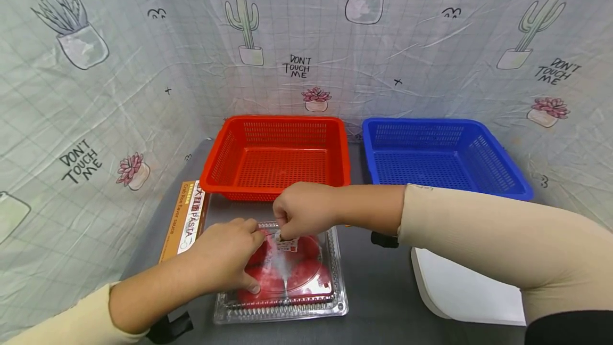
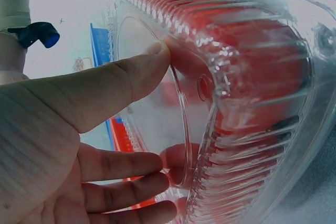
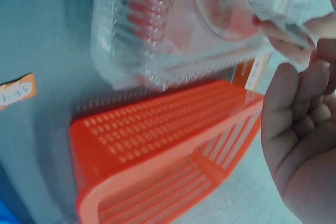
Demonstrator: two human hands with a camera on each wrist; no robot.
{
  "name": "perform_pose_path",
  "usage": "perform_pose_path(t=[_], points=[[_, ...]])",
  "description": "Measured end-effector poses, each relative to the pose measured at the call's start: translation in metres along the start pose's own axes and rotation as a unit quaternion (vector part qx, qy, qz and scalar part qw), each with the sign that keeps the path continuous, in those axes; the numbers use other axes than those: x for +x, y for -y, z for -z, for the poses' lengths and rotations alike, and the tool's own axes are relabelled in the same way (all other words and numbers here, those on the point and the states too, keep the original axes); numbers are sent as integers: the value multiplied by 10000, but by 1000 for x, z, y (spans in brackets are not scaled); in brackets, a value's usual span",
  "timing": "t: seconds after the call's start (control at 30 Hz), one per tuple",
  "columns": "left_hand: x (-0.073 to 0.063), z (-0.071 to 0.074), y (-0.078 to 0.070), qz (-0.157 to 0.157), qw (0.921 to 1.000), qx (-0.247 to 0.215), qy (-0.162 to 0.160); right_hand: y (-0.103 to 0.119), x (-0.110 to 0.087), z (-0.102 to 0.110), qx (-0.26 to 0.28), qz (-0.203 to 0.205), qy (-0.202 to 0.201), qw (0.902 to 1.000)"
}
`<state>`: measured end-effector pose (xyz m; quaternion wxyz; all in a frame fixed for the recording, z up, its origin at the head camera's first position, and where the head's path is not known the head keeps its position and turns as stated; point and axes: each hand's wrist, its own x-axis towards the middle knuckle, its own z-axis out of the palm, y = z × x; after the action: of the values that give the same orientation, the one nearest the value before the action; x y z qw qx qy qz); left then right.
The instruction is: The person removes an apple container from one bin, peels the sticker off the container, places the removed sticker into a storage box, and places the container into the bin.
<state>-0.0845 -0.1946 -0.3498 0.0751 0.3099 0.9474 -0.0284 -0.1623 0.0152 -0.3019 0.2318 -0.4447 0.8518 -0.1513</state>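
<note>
Pinching away at a small printed label, that's the right hand, fingers curled tight, the label's far end caught in them! Its print reads toward the person, its lower edge running roughly left to right; which side is longer I can't tell from where I stand.

And right beneath the pinch, the clear plastic box, flat on the grey table, lid upward, red contents showing through. Near edge almost square to the person, a touch higher at its right end; it looks nearly as deep as wide, so no long axis to call.

Just left of the grip, the left hand clasps nothing: fingers loosely extended, thumb laid on the lid.

Straight beyond the pinch, the red basket, wider than deep, stretched left to right. Farther right, the blue basket. Left of both hands, a pasta box, its length running away from the person!
</note>
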Motion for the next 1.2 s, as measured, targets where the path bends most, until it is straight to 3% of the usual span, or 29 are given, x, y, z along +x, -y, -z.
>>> perform_pose_path(t=[0.27, 0.77, 1.2], points=[[1, 0, 1, 29, 10000, 5, -7, -8, -25, 16, 602, -106, 238, 9978], [-5, -7, 8, 122, 9987, -425, -253, -44, -76, 19, 652, -95, 163, 9977], [-13, -17, 23, 77, 9921, -1006, -745, -70, -128, 20, 1134, -848, 364, 9893]])
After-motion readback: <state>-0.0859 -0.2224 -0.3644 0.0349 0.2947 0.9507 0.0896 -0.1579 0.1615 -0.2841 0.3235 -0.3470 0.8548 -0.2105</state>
